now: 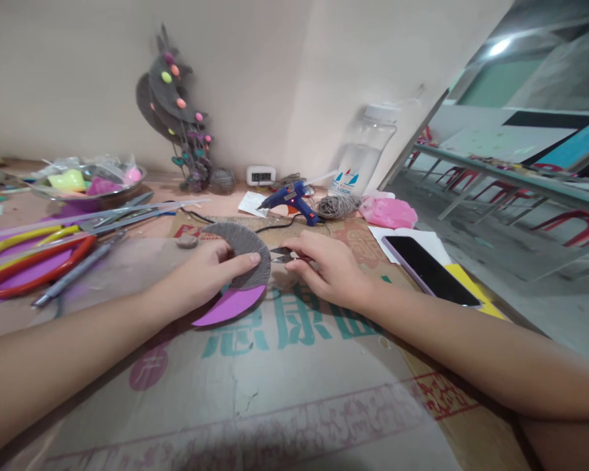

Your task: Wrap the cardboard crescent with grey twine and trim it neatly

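My left hand (209,269) grips a crescent-shaped cutout (247,267), thumb on top. Grey yarn is wound closely round its upper part, and the lower tip shows bare purple. Pinched in my right hand (326,267) are small thread snips (281,255). Their blades point left, right beside the outer edge of the wrapped crescent; whether they touch it I cannot tell. Both hands are just above a printed cardboard sheet (294,379). The fingers of my left hand beneath the crescent are hidden.
A blue glue gun (294,198), grey yarn ball (338,207), water bottle (363,150) and small clock (260,175) stand behind. To the left lie red-handled scissors (39,278), a pen (78,271) and a metal bowl (91,193). A phone (429,268) lies right. A decorated moon hanging (169,98) leans at the wall.
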### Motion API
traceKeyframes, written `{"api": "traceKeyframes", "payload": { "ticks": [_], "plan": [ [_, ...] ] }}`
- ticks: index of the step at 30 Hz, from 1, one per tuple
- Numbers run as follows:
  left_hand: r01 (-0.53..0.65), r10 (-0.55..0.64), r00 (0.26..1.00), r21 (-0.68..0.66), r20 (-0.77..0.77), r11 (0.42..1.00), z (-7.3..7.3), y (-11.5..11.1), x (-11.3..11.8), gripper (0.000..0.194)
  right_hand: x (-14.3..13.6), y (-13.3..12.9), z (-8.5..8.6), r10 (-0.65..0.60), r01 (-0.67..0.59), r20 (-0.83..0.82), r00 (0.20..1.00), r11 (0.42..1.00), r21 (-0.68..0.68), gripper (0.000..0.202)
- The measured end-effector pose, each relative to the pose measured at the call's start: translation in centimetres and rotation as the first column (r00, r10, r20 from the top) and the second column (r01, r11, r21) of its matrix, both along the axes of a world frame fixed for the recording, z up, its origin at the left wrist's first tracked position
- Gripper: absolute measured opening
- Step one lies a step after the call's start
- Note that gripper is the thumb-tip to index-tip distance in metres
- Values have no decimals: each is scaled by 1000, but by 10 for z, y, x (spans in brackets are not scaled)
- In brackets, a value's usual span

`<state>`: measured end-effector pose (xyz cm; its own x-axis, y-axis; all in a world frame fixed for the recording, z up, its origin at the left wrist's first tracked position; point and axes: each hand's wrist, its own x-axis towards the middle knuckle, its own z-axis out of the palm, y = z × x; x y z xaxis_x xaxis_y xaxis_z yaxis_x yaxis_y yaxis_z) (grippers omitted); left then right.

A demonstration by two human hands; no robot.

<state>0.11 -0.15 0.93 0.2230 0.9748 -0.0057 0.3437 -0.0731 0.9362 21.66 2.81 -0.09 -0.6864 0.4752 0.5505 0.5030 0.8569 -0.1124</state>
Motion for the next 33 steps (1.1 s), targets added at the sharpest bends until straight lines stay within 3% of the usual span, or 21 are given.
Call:
{"api": "traceKeyframes", "payload": {
  "ticks": [6, 23, 28, 33],
  "plan": [
    [-65, 65, 997, 1, -29, 998, -3, 1, -1, 32, 1, 3, -3, -9, 8, 33, 999, 1000, 30, 28],
    [-56, 55, 997, -15, -48, 998, -1, 0, -2, 27, 0, 3, -1, 1, -8, 71, 997, 995, 96, 29],
    [-12, 12, 1000, -22, 6, 1000, 0, -1, -1, 22, 0, 3, -1, 9, -14, 69, 998, 996, 84, 28],
    [-54, 54, 998, -7, -30, 999, -1, -1, -1, 25, 2, 3, -3, -6, 6, -5, 1000, 1000, -2, 26]
  ]
}}
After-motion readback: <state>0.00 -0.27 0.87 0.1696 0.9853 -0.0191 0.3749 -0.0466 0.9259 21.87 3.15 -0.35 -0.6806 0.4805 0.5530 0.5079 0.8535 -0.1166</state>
